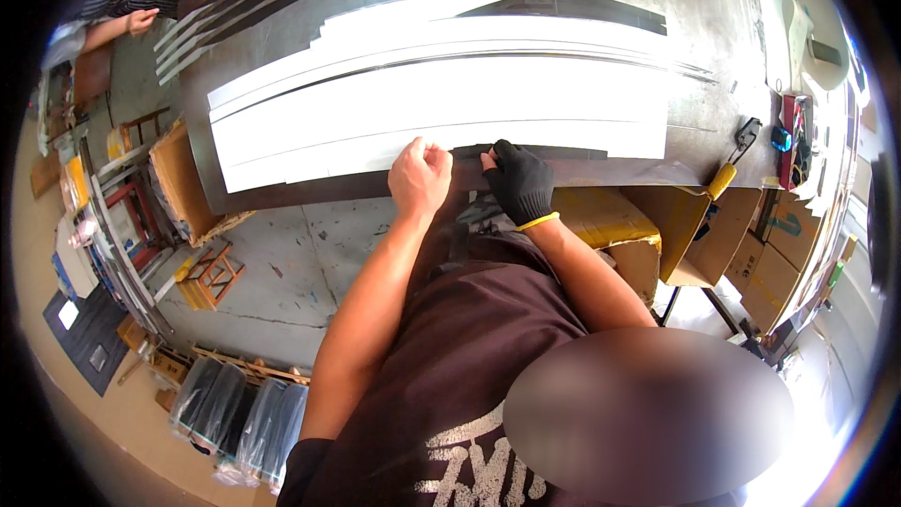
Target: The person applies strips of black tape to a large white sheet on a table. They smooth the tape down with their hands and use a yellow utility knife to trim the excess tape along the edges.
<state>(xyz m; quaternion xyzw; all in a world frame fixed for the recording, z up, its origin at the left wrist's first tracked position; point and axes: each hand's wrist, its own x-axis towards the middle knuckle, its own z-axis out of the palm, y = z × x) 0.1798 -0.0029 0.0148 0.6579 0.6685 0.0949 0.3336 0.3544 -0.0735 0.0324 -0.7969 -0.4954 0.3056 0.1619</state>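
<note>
Dark table — long, glaring white strips overlapping.

Both forearms rise from the lower edge and converge toward the middle. The left hand is bare, curled into a loose fist with knuckles up, wrist straight. The right hand wears a black glove with a yellow cuff, fingers bent and pinched together, just beside the left.

dark worktable, white strips, dark strips
</note>
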